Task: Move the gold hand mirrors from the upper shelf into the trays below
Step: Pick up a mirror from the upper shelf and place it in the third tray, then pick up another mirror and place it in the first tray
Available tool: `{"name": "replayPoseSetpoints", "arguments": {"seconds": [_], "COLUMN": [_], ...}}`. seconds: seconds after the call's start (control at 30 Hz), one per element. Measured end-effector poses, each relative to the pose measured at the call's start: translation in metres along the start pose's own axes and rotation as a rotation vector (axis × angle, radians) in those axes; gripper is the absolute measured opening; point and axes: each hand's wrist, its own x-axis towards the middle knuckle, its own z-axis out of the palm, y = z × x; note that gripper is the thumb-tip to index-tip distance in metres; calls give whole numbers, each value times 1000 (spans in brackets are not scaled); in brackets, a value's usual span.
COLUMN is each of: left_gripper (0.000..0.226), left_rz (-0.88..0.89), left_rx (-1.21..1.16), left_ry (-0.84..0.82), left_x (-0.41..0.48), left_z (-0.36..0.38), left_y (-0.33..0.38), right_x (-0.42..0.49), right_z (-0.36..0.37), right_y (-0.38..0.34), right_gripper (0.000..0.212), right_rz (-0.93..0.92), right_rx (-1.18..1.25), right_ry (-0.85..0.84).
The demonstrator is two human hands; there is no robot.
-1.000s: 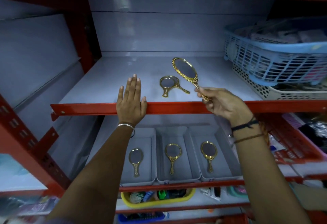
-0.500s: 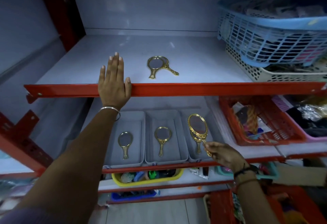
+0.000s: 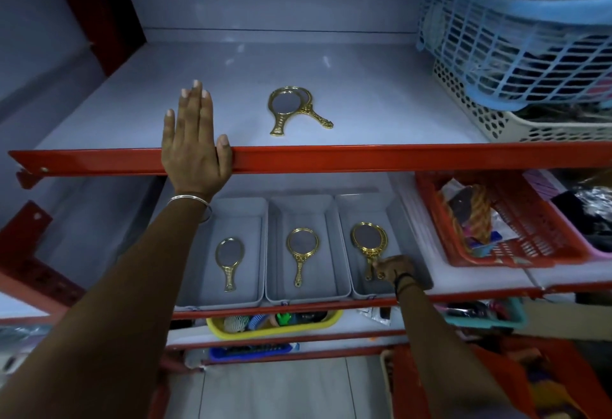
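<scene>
Two gold hand mirrors [image 3: 291, 108] lie stacked on the white upper shelf [image 3: 364, 104], their handles splayed apart. Three grey trays stand side by side on the shelf below. The left tray [image 3: 255, 219] holds one gold mirror [image 3: 229, 261], and the middle tray [image 3: 331, 219] holds one [image 3: 301, 253]. In the right tray [image 3: 395, 219] my right hand [image 3: 392, 269] grips the handle of a gold mirror [image 3: 368, 241] that lies over another one. My left hand [image 3: 193, 147] rests flat on the upper shelf's red front edge, fingers apart.
A blue lattice basket [image 3: 516, 44] sits on a cream perforated one [image 3: 530, 127] at the upper shelf's right end. A red basket [image 3: 503, 219] of oddments stands right of the trays. Below are a yellow tub [image 3: 275, 322] and a teal tray [image 3: 486, 316].
My right hand carried a gold mirror from the upper shelf down into the right tray, over the mirror lying there. My left hand stayed on the shelf edge.
</scene>
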Motion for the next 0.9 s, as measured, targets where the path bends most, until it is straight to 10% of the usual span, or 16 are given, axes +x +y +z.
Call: {"name": "replayPoseSetpoints", "arguments": {"seconds": [0.13, 0.33, 0.5, 0.9], "left_gripper": [62, 62, 63, 63], "left_rz": [-4, -17, 4, 28], "left_rx": [-13, -31, -49, -67], "left_ry": [-9, -41, -124, -109], "left_x": [1, 2, 1, 4], "left_z": [-3, -7, -13, -11], "left_y": [1, 1, 0, -4], "right_x": [-19, -120, -203, -175], "right_z": [-6, -40, -59, 10], "right_y": [-9, -76, -167, -307], "right_gripper": [30, 14, 12, 48], "right_rz": [-69, -728, -1109, -637], "right_rx": [-67, 561, 597, -344], "right_ry": [115, 183, 206, 364]}}
